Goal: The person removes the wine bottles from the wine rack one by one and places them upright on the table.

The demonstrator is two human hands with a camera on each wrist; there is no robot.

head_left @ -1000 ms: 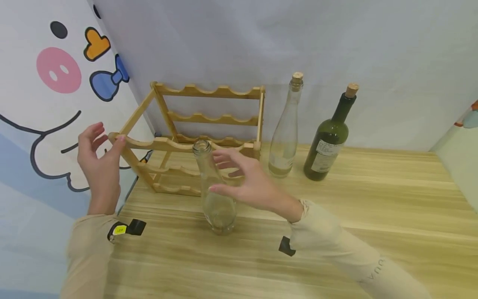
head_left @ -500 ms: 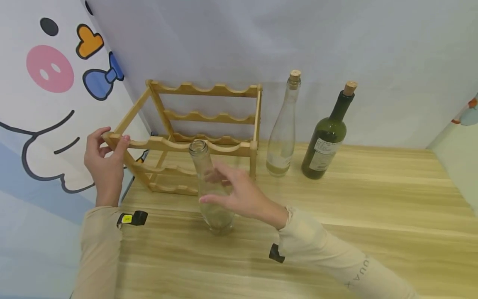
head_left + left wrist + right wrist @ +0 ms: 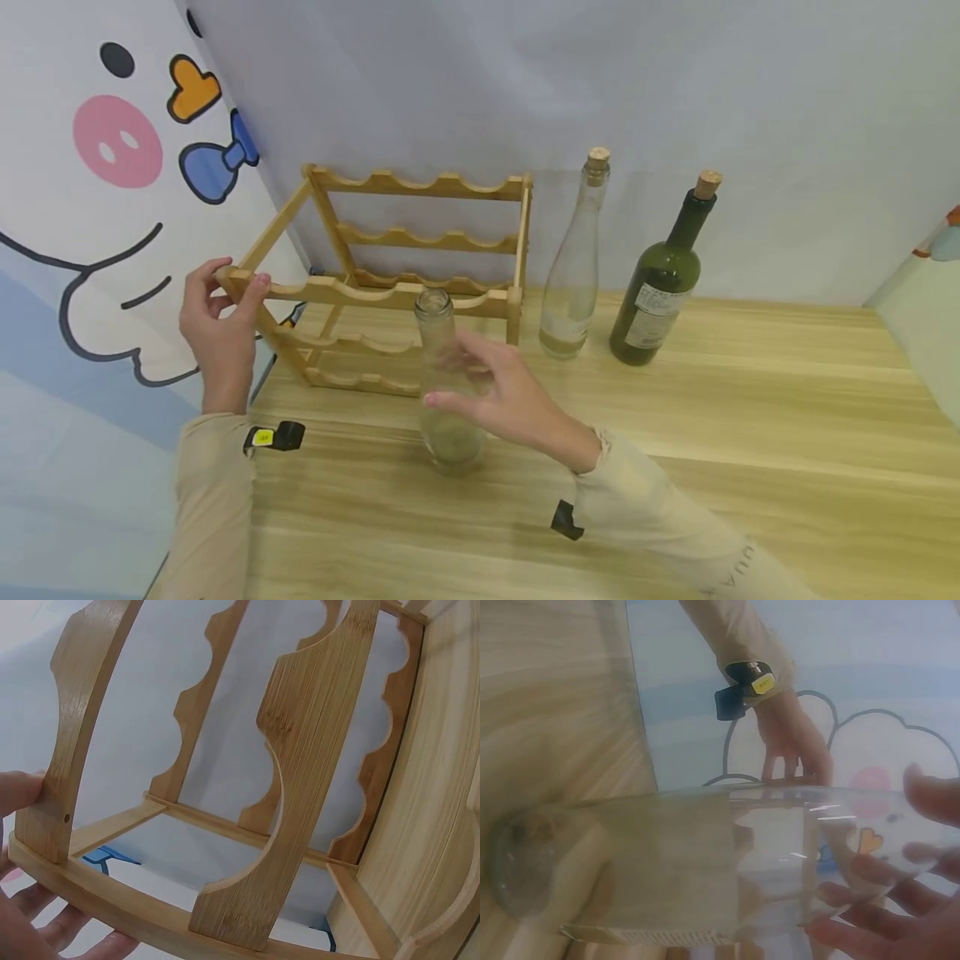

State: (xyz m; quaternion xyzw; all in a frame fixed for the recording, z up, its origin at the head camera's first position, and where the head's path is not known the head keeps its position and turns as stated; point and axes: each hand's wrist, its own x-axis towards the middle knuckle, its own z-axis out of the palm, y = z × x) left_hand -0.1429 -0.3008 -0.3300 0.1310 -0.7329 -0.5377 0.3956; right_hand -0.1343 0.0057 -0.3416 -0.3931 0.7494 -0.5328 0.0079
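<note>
At the left front corner of the bamboo wine rack (image 3: 322, 290), my left hand (image 3: 225, 342) pinches the top frame, thumb on the front rail and fingers round the outside. The left wrist view has this rack (image 3: 307, 742) close up, thumb and fingertips at its corner. My right hand (image 3: 510, 392) curls round the upper body of a clear, uncorked glass bottle (image 3: 453, 442) before the rack, thumb on the near side, fingers behind. Seen through the right wrist camera, the bottle (image 3: 667, 862) spans the picture, its neck end between thumb and fingers.
Right of the rack stands a clear corked bottle (image 3: 570, 287). Beside it is a dark green corked wine bottle (image 3: 660, 275) with a white label. A pale curtain (image 3: 712, 100) hangs behind the wooden table (image 3: 720, 417), and a cartoon-printed panel (image 3: 67, 333) borders its left side.
My left hand has closed in on the rack corner. The right hand has come lower round the bottle, whose mouth has swung right, so it leans less. The rack stays put.
</note>
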